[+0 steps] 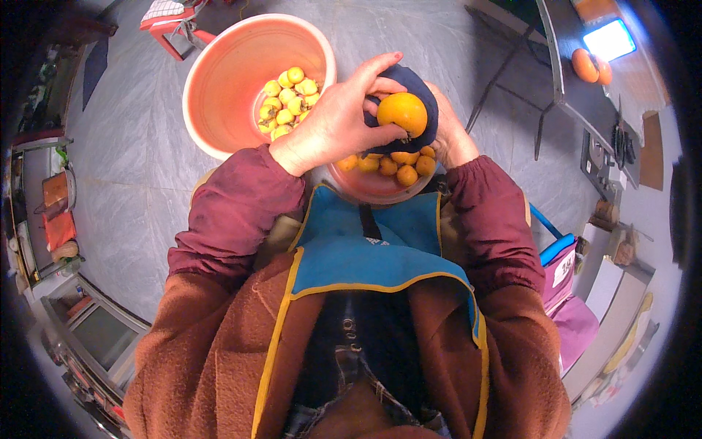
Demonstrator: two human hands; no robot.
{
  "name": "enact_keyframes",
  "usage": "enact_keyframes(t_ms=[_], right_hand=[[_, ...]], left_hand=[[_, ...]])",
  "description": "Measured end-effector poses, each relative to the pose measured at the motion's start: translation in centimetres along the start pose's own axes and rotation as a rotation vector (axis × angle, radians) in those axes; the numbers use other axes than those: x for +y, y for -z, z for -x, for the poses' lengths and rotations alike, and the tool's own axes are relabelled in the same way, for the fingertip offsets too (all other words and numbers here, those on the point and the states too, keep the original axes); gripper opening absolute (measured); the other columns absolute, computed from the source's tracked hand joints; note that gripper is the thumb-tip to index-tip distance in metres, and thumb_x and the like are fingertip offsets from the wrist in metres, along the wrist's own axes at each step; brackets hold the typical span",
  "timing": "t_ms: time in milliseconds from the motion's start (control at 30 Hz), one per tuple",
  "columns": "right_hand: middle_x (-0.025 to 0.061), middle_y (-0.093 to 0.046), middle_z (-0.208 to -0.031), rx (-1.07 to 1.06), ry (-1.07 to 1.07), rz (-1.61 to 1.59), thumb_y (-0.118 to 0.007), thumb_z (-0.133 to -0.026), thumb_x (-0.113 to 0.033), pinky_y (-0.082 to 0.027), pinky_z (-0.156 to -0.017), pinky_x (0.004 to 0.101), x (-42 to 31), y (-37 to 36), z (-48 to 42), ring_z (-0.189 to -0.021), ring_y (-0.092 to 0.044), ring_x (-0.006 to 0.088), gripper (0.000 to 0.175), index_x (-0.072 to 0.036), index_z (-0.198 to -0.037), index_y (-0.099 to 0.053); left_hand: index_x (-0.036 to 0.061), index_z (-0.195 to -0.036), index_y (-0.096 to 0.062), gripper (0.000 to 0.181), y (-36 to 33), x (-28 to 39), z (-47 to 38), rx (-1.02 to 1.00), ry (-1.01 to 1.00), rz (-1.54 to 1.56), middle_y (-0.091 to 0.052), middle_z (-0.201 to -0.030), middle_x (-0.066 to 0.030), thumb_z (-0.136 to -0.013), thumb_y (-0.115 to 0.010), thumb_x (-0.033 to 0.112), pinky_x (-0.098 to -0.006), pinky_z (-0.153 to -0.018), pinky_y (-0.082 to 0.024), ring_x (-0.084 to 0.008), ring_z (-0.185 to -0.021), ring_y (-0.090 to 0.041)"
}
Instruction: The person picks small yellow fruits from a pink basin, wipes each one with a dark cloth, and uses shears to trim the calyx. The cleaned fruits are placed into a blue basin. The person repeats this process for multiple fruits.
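My left hand (329,118) grips an orange persimmon (408,110), its thumb across the fruit's lower side. Spread behind the fruit is a dark blue cloth (428,101), and my right hand (451,131) holds it from the far side. Most of the right fingers are hidden by the cloth. Below both hands, close to my lap, sits a reddish basin (356,186) holding several orange persimmons (407,174); the cloth and hands cover part of it. A large orange tub (219,93) stands just left of my hands, with several yellower persimmons (285,96) at its bottom.
A red plastic stool (170,44) stands beyond the tub on the grey tiled floor (126,164). At upper right a dark table (570,82) bears round orange-brown objects (587,67) and a lit screen (610,39). A purple bag (570,324) is at my right. A blue apron (373,263) covers my lap.
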State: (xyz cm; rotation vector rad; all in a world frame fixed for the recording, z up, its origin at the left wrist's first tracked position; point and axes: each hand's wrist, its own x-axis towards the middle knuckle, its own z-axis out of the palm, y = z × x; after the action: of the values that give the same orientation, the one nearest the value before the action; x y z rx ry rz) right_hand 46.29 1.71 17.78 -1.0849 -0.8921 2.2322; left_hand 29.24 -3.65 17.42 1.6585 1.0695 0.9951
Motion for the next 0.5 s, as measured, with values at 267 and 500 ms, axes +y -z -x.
enact_keyframes(t_ms=[267, 500], right_hand=[[0.0161, -0.068, -0.117, 0.159, 0.234, -0.134, -0.045, -0.104, -0.015, -0.058, -0.09, 0.0367, 1.6, 3.3, -2.7, -0.102, -0.069, 0.0267, 0.033, 0.003, -0.128, -0.058], [0.0116, -0.066, -0.121, 0.164, 0.617, 0.163, -0.057, -0.099, -0.015, -0.051, -0.099, 0.0338, 1.3, 3.0, -2.4, -0.112, -0.064, 0.0214, 0.036, 0.001, -0.131, -0.058]], left_hand=[[0.0059, -0.152, -0.031, 0.093, 0.9, -0.5, -0.2, 0.141, -0.163, -0.235, -0.066, -0.124, -0.0112, -0.075, -0.084, 0.005, -0.0336, -0.091, -0.054, -0.0219, -0.108, -0.067], [0.0058, -0.151, -0.034, 0.091, 1.3, -1.0, -0.5, 0.185, -0.21, -0.392, -0.065, -0.123, -0.017, -0.073, -0.082, 0.005, -0.0374, -0.092, -0.054, -0.0292, -0.108, -0.067]])
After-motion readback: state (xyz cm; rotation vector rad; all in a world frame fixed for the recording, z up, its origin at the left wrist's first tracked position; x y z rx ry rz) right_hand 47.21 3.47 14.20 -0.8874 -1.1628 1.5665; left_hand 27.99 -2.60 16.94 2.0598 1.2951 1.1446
